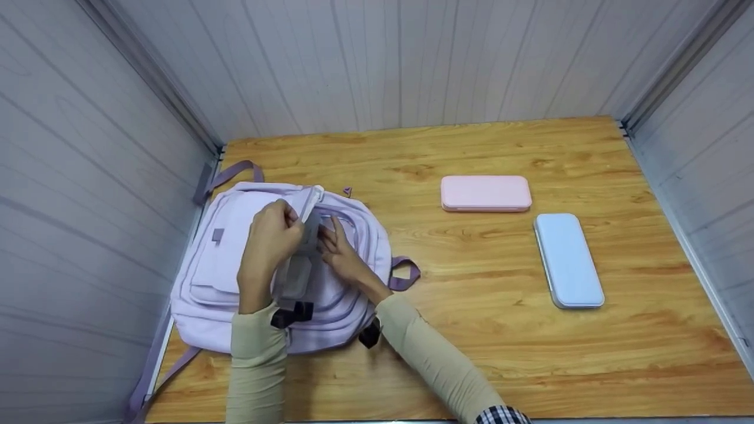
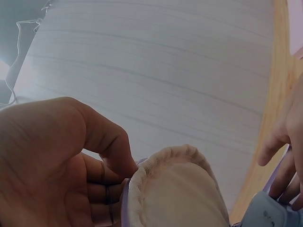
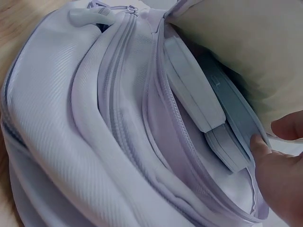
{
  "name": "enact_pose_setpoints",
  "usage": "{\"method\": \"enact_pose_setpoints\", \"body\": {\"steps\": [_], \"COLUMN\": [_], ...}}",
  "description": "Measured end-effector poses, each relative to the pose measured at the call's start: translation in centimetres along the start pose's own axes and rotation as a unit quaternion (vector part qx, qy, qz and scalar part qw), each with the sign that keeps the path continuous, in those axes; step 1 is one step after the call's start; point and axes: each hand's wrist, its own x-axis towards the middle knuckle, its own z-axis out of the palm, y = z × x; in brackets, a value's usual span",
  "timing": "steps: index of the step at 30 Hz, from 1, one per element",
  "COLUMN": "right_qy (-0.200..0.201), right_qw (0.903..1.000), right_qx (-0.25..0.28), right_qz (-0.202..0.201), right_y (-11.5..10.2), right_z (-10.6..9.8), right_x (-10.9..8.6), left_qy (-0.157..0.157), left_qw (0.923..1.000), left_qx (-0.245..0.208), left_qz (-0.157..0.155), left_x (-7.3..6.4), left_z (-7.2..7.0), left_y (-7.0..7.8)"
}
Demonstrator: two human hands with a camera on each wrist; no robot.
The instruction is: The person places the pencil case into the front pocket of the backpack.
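Your left grip [image 1: 270,238] pinches the cream-lined flap [image 2: 182,196] of the lavender backpack [image 1: 235,212]. Your right grip [image 1: 346,259] (fingers [image 1: 340,235] mostly straight) touches a grey-blue case [image 3: 232,104] inside.

Tan sleeves [image 1: 257,377], checked cloth

Both arms wear tan sleeves reaching the wrists, smoother near the cuffs and creased along the forearms. A band of black-and-white checked cloth [image 1: 502,415] shows farther up the right arm. A small, blocky black piece sits at the left wrist [image 1: 293,314], another at the right [image 1: 369,333]. The hands [image 1: 270,241] are bare.
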Motion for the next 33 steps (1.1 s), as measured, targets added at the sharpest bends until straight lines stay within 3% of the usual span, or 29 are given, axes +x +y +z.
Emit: {"method": "enact_pose_setpoints", "body": {"steps": [12, 17, 25, 29, 33], "right_qy": [-0.002, -0.005, 0.001, 0.019, 0.045], "right_qw": [0.9999, 0.9998, 0.9990, 0.9946, 0.9801], "right_qx": [0.011, -0.016, -0.046, -0.098, -0.187], "right_qz": [0.008, 0.005, -0.003, -0.028, -0.051], "right_y": [-0.8, -2.3, -2.7, -3.7, -5.5], "right_z": [0.6, 1.0, 0.0, -0.8, -1.3], "right_x": [-0.1, -0.7, -1.6, -2.2, -3.5], "left_qy": [-0.011, -0.016, -0.022, -0.022, -0.021], "left_qw": [0.9999, 0.9998, 0.9996, 0.9996, 0.9996], "left_qx": [-0.002, -0.002, -0.003, -0.007, -0.008], "left_qz": [-0.006, -0.010, -0.018, -0.016, -0.016], "left_x": [-0.1, -0.2, -0.3, -0.3, -0.4], "left_z": [-0.2, -0.4, -0.3, -0.3, -0.3], "left_y": [-0.2, -0.4, -0.7, -0.7, -0.8]}}
